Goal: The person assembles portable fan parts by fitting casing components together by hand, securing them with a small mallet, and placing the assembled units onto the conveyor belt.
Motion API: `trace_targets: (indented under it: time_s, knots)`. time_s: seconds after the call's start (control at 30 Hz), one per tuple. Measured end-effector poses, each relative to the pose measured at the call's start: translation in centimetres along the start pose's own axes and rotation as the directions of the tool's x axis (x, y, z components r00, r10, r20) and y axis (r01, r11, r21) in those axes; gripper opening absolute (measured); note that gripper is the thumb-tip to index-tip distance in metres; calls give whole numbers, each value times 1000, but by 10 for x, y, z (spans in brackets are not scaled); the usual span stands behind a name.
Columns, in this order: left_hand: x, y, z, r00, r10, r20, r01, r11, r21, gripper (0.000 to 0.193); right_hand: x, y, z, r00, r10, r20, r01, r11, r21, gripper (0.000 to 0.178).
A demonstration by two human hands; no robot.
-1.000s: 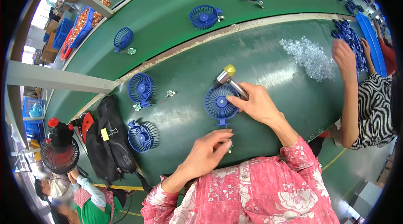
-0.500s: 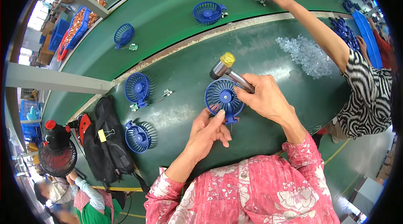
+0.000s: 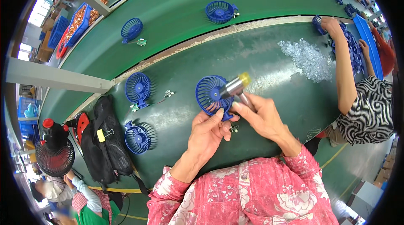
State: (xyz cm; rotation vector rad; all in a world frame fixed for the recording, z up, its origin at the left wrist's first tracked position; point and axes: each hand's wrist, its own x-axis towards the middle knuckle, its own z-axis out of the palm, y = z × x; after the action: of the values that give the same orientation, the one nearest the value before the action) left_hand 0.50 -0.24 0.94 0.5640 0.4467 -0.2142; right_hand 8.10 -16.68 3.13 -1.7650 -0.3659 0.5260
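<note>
My left hand grips a round blue slatted fan housing by its lower rim, thumb on the near edge. My right hand is closed around the handle of a small hammer with a metal head and a yellow tip. The hammer's other face is over the middle of the housing; whether it touches cannot be made out. Beside my left fingers a small circuit board shows under the housing. To the left lie two more blue fan housings, one with small boards on wires, the other nearer me.
A heap of clear plastic pieces lies at right. Beyond the bench runs a green belt carrying blue housings. A co-worker's hand holds a housing near piled blue parts. A black bag and a small fan stand at left.
The hammer head has swung down and right over the housing, which has shifted slightly left and tilted. The co-worker's hand has moved from the belt to the right. Belt housings have moved rightward.
</note>
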Motion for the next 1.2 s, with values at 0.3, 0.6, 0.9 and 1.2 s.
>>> trace_targets:
  time_s: [0.3, 0.6, 0.9, 1.2]
  knots:
    - [2, 2, 1, 1000, 25, -14, -24, 996, 85, 28, -18, -12, -8, 973, 172, 152, -159, 983, -89, 23]
    - [1, 4, 2, 988, 155, 15, -153, 953, 261, 34, -17, -20, -19, 994, 29, 109, 0, 965, -264, 17]
    - [0, 11, 7, 995, 98, 10, -96, 942, 322, 29, -9, -18, -29, 979, 122, 164, -85, 973, -217, 17]
    - [1, -4, 5, 987, -72, -142, 69, 997, -24, 20, -26, -5, -8, 913, -343, 219, 407, 777, -481, 30]
